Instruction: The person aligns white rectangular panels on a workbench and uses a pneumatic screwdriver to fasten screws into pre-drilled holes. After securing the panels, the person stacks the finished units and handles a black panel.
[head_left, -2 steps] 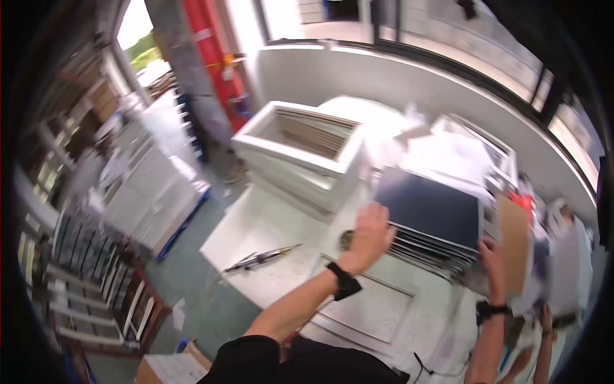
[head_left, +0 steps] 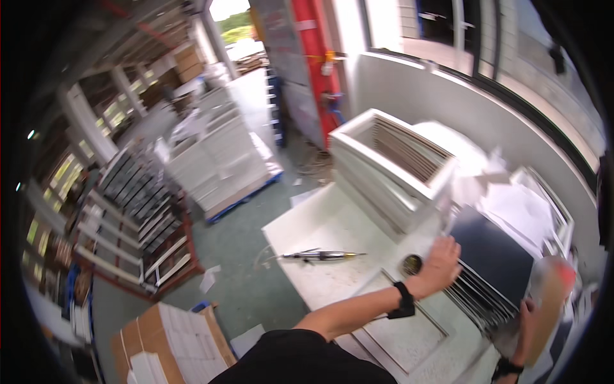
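Observation:
A stack of dark, flat panels with pale edges (head_left: pixel 491 249) lies on the white worktable at the right. My left hand (head_left: pixel 438 265) is closed on the stack's left edge, its fingers curled over the corner. At the right corner, my right hand (head_left: pixel 527 329) grips the same stack; blur and the tan board beside it partly hide its fingers. A small round tin (head_left: pixel 412 264) sits just left of my left hand. Farther left on the table lies a slim metal power tool (head_left: pixel 323 255). A thin rectangular frame (head_left: pixel 403 326) lies flat under my left forearm.
Stacked white frames (head_left: pixel 390 173) form a tall open box at the table's back. White paper sheets (head_left: pixel 518 208) lie behind the panels. An upright tan board (head_left: pixel 551 301) stands at the right. On the floor left are a cardboard box (head_left: pixel 160 339), a slatted rack (head_left: pixel 137 237) and wrapped white panels (head_left: pixel 220 166).
The view has swung left, so the table and both hands appear farther right. Both hands stay at the stack of panels.

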A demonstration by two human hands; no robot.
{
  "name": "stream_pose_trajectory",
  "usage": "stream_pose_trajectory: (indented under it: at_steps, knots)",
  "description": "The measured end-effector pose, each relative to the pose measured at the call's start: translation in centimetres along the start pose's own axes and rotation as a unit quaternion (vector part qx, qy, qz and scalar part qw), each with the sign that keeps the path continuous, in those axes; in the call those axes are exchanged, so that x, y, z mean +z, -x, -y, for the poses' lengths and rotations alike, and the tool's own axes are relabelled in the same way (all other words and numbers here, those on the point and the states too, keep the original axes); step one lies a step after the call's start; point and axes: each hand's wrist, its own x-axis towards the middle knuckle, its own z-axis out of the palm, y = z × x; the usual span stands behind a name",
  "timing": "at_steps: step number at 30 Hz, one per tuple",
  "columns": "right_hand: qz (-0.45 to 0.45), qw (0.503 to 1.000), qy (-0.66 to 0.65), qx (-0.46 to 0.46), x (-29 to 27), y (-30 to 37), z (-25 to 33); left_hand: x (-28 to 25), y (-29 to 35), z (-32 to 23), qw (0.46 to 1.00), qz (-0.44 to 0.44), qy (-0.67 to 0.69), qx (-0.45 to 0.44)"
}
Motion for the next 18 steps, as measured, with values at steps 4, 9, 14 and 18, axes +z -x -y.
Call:
stream_pose_trajectory:
  at_steps: [4,9,14,18]
  knots:
    - [0.023,0.999,0.037,0.02,0.1,-1.2,-1.0,2.1,1.2,-0.1,0.998,0.063,-0.021,-0.021]
    - [0.036,0.997,0.058,0.039,-1.2,-2.3,-0.7,3.1,1.2,-0.5,0.993,0.072,0.058,-0.077]
    - [0.034,0.995,0.056,0.07,-3.9,-3.1,-2.4,4.8,0.7,-1.1,0.993,0.067,0.072,-0.066]
    - [0.038,0.994,0.055,0.089,-4.9,-3.3,-3.5,5.4,1.1,-1.0,0.991,0.073,0.098,-0.062]
